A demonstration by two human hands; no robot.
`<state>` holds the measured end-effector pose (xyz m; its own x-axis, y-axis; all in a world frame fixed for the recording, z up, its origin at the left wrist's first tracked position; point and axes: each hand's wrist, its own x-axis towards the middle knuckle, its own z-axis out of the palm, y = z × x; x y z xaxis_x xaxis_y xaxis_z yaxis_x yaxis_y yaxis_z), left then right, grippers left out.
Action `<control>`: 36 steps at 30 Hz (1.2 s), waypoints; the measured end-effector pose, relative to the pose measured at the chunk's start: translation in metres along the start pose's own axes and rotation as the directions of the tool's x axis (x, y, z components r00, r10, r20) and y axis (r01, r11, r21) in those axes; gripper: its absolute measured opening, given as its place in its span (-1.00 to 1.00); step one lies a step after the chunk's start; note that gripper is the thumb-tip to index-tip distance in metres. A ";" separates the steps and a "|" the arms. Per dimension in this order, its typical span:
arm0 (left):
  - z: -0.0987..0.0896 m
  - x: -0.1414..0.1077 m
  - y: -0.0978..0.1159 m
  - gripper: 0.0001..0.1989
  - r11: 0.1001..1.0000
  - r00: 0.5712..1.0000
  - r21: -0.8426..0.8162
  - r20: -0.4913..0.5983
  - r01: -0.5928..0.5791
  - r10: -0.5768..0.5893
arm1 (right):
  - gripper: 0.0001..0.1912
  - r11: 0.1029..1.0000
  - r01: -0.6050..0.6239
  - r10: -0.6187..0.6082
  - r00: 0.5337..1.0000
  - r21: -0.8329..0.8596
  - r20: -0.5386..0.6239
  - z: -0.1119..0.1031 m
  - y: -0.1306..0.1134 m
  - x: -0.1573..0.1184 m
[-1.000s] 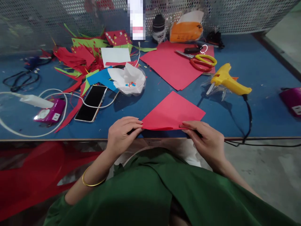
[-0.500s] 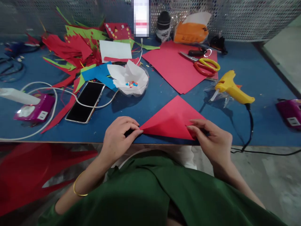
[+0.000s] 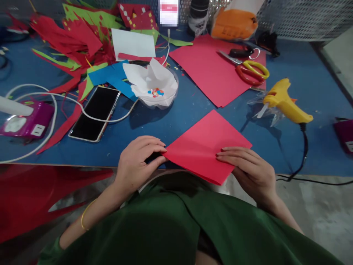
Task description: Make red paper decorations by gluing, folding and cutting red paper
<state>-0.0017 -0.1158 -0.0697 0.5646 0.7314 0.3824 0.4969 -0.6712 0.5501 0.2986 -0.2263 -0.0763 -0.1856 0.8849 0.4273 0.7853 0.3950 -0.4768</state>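
A red sheet of paper lies at the table's front edge as a diamond, its near corner jutting past the edge. A shallow bend crosses its middle. With thumb and fingertips, my left hand pinches the sheet's left corner. On the right side, my right hand grips the paper, fingers lying over the top and the thumb hidden beneath. Beyond it rest more red sheets, with scissors with red and yellow handles on top.
A yellow glue gun with a black cord lies at the right. A paper-lined bowl holds small coloured bits. Left of it are a phone, a white cable, a purple socket block and red and green paper scraps.
The sheet's near part has opened out towards me, turning the folded triangle into a diamond. My right fingers have moved from pinching its edge to lying over it. The view has shifted slightly.
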 end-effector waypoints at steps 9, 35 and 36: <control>-0.001 -0.005 0.001 -0.92 0.999 0.998 -0.041 -0.058 0.025 -0.028 | -0.78 0.906 -0.421 0.410 0.894 -0.029 -0.181 0.008 -0.006 0.000; 0.003 0.001 0.004 -0.84 0.992 0.991 0.062 0.063 0.113 -0.117 | -0.72 0.834 -0.540 0.479 0.811 -0.113 -0.337 0.014 -0.020 0.007; 0.002 0.002 0.004 -0.84 0.991 0.991 0.073 0.066 0.110 -0.115 | -0.72 0.839 -0.528 0.459 0.816 -0.132 -0.350 0.014 -0.020 0.006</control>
<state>0.0031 -0.1175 -0.0681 0.5462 0.7942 0.2663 0.6028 -0.5934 0.5334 0.2730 -0.2254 -0.0746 0.4160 0.8171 0.3991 0.8346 -0.1688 -0.5244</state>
